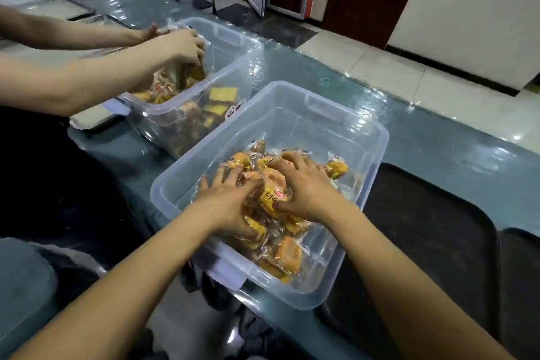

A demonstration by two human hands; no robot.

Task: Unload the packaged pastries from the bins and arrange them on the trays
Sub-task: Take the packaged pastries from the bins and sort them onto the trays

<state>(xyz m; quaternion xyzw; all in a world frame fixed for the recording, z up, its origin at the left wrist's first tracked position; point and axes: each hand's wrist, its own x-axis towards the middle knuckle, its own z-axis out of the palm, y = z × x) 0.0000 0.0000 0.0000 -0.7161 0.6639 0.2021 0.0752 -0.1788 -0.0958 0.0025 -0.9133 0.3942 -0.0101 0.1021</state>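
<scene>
- At far left, a second person's two hands (178,47) are digging into the far bin (233,64), a clear plastic tub holding wrapped pastries; fingers are curling into the packets, exact grip unclear.
- Beside that bin's left edge, a pale tray (87,120) is lying flat on the desk (438,137), partly hidden under that person's forearm.
- Moving right, the near bin (365,131), also clear plastic, is sitting on the desk just beside the far bin, overhanging the desk's near edge a little.
- Inside the near bin, packaged pastries (286,254) in clear-and-yellow wrappers are lying heaped toward its near half.
- Left hand (230,202) is pressing down on the heap, fingers spread and bending over packets; whether it is really gripping any I cannot tell.
- Right hand (304,187) is resting on the heap just beside the left one, fingers spread, thumb tucking against a yellow-labelled packet (270,197) between the two hands; firm hold cannot be told.
- At right, a dark tray (432,231) is lying on the desk touching or just beside the near bin, with a second dark tray (523,266) at the frame edge.
</scene>
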